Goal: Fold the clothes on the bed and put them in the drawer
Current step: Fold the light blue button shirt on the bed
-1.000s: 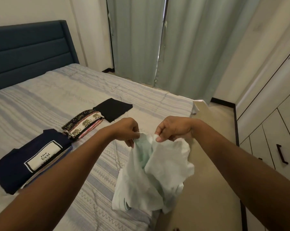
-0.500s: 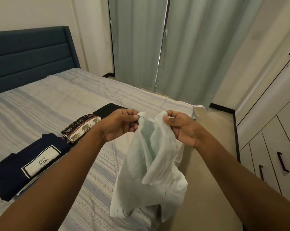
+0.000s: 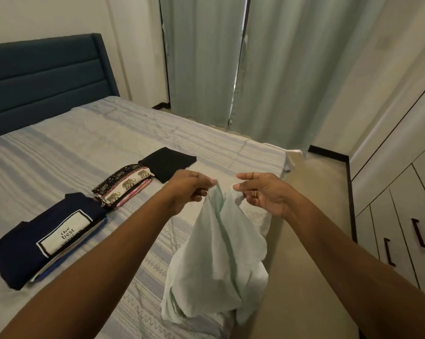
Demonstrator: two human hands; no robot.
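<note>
A pale mint garment hangs unfolded over the bed's near right edge. My left hand pinches its top edge on the left, and my right hand pinches the top edge on the right, a ring on one finger. Its lower part bunches on the striped bedspread. Three folded pieces lie in a row to the left: a navy shirt with a white label, an elephant-print cloth and a black piece.
White drawers with black handles line the right wall across a narrow strip of beige floor. Green curtains hang behind the bed. A blue padded headboard stands at the left.
My hands have moved apart along the garment's top edge and lowered a little. The garment hangs longer and more spread than before.
</note>
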